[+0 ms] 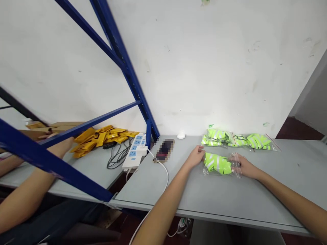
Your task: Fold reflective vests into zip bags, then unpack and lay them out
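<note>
A clear plastic bag [218,163] holds a folded neon-green strap with silvery reflective stripes, and it lies on the grey table between my hands. My left hand [196,156] has its fingers curled at the bag's upper left corner, closed on its edge. At the opposite end, my right hand [245,166] grips the crinkled loose plastic. Behind, against the wall, are similar bags of green reflective straps: one bag [217,137] at the left and another bag [258,141] at the right, with more green material between them.
A phone [164,150] lies left of my arm, near a white cable [167,173] running off a power strip [135,151]. A blue metal frame [133,81] divides the tables. Beyond it, another person's arm [38,183] reaches near yellow packets [102,137]. A white dome [181,135] sits by the wall.
</note>
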Demonstrator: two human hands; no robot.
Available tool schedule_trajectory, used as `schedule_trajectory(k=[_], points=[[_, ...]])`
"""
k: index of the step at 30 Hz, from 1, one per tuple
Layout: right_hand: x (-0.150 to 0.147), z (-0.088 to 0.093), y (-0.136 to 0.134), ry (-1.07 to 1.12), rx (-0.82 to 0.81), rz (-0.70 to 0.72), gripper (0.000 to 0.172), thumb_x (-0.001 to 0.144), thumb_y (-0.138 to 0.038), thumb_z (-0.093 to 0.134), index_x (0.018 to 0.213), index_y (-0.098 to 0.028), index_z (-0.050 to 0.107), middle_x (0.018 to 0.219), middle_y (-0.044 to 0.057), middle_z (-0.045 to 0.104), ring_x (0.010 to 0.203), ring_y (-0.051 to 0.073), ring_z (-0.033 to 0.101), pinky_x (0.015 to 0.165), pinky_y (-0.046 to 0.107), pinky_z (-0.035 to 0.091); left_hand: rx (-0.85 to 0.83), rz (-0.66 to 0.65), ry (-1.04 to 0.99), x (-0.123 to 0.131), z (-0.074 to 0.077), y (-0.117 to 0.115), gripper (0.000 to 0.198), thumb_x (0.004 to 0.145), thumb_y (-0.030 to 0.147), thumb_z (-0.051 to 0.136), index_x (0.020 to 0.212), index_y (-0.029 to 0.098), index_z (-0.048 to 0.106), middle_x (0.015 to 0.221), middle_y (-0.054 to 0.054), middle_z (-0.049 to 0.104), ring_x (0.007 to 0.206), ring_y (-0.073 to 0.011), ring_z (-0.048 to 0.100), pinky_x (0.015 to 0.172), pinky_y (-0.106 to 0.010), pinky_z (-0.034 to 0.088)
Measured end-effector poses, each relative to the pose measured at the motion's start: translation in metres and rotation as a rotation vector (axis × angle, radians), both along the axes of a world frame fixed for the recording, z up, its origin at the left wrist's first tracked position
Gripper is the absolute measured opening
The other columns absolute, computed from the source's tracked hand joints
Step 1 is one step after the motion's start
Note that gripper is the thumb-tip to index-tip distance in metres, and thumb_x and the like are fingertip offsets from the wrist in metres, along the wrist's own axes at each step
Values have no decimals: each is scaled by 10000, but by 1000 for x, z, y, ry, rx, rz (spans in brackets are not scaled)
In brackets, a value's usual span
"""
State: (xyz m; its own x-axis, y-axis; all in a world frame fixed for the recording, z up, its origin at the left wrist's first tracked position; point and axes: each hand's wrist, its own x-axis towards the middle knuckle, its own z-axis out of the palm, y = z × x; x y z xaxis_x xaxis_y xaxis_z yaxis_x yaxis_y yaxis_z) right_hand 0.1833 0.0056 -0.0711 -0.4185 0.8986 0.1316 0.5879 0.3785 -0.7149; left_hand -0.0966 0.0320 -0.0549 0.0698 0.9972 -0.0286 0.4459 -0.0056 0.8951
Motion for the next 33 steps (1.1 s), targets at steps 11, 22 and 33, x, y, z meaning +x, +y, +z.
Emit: schedule_trajectory(k=[11,22,33], points=[[7,11,8,81,-123,158,219,733,-331,694,926,-231,673,1062,64,566,1001,254,553,922,410,439,70,-76,50,-5,-13,4,205,860,321,467,965,200,595,700,25,581,563,-123,505,533,-225,401],[30,25,15,173,-334,216,301,800,-504,622,736,-211,656,1031,54,540,948,221,543,922,380,436,167,66,120,-6,-13,6,80,847,210,428,898,222,489,652,56,493,613,-134,499,600,-228,385],[60,37,17,203,-401,108,424,775,-598,611,674,-188,582,943,44,568,809,177,513,789,318,444,163,265,439,-34,-1,0,158,884,140,373,939,240,481,773,-18,606,729,-211,582,648,-272,369]])
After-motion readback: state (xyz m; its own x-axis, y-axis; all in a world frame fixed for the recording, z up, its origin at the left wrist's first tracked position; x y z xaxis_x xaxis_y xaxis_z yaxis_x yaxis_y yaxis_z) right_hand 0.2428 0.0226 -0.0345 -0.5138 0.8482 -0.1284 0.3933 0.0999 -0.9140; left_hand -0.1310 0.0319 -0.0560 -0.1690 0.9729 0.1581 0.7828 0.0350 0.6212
